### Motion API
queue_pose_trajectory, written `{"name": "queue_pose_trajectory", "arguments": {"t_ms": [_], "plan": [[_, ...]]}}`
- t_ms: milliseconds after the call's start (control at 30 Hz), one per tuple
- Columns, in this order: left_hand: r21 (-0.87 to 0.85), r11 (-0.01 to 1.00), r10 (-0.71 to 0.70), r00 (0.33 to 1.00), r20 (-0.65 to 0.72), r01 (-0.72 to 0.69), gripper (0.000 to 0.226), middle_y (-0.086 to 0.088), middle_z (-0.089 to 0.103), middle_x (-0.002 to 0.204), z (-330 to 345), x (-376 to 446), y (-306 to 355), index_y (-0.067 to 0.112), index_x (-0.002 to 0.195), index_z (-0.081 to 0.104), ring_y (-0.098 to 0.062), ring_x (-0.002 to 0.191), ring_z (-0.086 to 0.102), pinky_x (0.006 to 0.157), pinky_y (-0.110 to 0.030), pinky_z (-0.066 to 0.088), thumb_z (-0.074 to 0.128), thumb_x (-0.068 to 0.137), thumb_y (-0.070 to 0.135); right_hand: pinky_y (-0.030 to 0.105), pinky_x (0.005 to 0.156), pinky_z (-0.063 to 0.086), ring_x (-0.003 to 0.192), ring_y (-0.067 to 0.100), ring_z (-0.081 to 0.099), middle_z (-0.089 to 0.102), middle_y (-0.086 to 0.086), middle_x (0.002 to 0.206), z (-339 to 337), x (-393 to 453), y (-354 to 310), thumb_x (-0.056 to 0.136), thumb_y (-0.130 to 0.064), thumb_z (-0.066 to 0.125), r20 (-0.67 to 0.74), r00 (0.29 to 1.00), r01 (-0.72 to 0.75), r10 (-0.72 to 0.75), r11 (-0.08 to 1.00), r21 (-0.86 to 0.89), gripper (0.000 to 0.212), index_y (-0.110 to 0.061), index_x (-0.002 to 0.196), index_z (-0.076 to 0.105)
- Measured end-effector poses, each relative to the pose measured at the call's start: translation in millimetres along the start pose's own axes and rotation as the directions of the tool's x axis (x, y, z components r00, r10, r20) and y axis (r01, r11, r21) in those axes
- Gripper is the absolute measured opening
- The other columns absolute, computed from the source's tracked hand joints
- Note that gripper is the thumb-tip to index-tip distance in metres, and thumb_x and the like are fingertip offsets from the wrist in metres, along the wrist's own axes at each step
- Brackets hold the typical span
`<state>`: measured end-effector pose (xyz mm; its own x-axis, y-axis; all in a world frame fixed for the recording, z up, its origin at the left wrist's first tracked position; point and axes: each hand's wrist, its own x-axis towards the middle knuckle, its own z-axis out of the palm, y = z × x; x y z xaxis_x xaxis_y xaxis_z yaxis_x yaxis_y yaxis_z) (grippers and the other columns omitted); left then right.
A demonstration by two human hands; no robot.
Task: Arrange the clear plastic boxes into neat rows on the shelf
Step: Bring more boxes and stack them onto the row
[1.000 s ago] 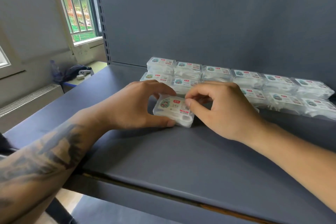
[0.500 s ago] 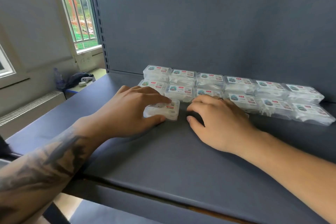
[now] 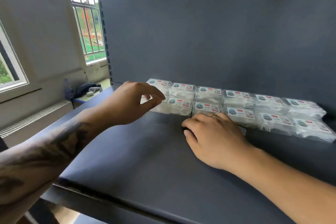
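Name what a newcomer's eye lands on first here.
First, the two rows of clear plastic boxes packed side by side against the back panel of the dark shelf. Next, the two forearms reaching in: the left hand, fingers loosely curled, hangs by the rows' left end, while the right hand lies over something clear just in front of the front row.

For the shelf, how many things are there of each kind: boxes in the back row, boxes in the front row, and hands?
back-row boxes: 6
front-row boxes: 6, the leftmost partly behind the left hand
hands over the shelf: 2, counting the right hand
Total: 14
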<state>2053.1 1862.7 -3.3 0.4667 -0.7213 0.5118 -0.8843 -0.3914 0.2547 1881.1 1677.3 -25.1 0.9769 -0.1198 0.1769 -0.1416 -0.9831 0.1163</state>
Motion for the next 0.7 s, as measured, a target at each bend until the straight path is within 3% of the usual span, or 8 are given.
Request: {"name": "queue_pose_trajectory", "arguments": {"t_ms": [100,200,300,400,533,700], "plan": [[-0.022,0.999,0.034,0.997,0.067,-0.033,0.019,0.028,0.068,0.103,5.1,-3.6,-2.1,0.039,0.112,0.077,0.001,0.096,0.064,0.081,-0.003,0.041,0.069,0.095,0.042,0.043,0.104,0.038,0.114,0.021,0.061,0.062,-0.011,0.127,0.8,0.3,0.5,0.106,-0.045,0.029,0.002,1.0,0.002,-0.002,1.0,0.005,0.037,-0.035,0.128,0.056],[-0.006,0.998,0.063,0.99,0.124,-0.063,0.032,0.021,0.069,0.119,9.2,-9.9,-8.7,0.039,0.118,0.074,0.0,0.107,0.063,0.097,-0.026,0.05,0.061,0.095,0.056,0.043,0.103,0.038,0.114,0.021,0.061,0.061,-0.011,0.126,1.0,0.9,0.3,0.106,-0.046,0.029,0.005,1.0,0.004,-0.004,1.0,0.004,0.036,-0.035,0.127,0.056],[0.019,0.998,0.063,0.982,0.179,-0.067,0.045,0.021,0.067,0.126,8.3,-13.0,-11.7,0.042,0.123,0.069,-0.003,0.113,0.063,0.098,-0.039,0.053,0.051,0.092,0.069,0.042,0.103,0.038,0.115,0.021,0.06,0.061,-0.011,0.127,1.0,1.1,0.7,0.105,-0.046,0.029,0.009,1.0,0.0,0.0,1.0,0.002,0.036,-0.035,0.127,0.055],[0.042,0.996,0.073,0.975,0.21,-0.084,0.049,0.02,0.065,0.13,7.2,-12.5,-11.9,0.043,0.127,0.067,-0.006,0.118,0.06,0.103,-0.037,0.05,0.056,0.088,0.072,0.041,0.103,0.038,0.116,0.02,0.059,0.061,-0.011,0.127,1.4,0.9,0.9,0.105,-0.046,0.029,0.007,1.0,-0.001,0.001,1.0,0.004,0.036,-0.035,0.127,0.055],[0.056,0.989,0.122,0.967,0.224,-0.138,0.042,0.019,0.066,0.128,7.2,-10.5,-10.7,0.044,0.127,0.066,-0.009,0.116,0.057,0.103,-0.031,0.045,0.069,0.088,0.059,0.041,0.102,0.038,0.114,0.02,0.06,0.061,-0.012,0.125,1.0,0.8,0.5,0.105,-0.046,0.029,0.005,1.0,-0.001,0.001,1.0,0.003,0.036,-0.035,0.127,0.055],[0.101,0.978,0.159,0.964,0.212,-0.183,0.042,0.016,0.063,0.122,-1.7,-9.9,-13.6,0.049,0.127,0.06,-0.013,0.112,0.056,0.098,-0.039,0.047,0.062,0.089,0.066,0.041,0.103,0.037,0.116,0.019,0.058,0.06,-0.012,0.126,0.6,1.0,0.8,0.105,-0.047,0.029,0.012,1.0,-0.006,0.006,1.0,0.005,0.036,-0.036,0.128,0.055]]}}
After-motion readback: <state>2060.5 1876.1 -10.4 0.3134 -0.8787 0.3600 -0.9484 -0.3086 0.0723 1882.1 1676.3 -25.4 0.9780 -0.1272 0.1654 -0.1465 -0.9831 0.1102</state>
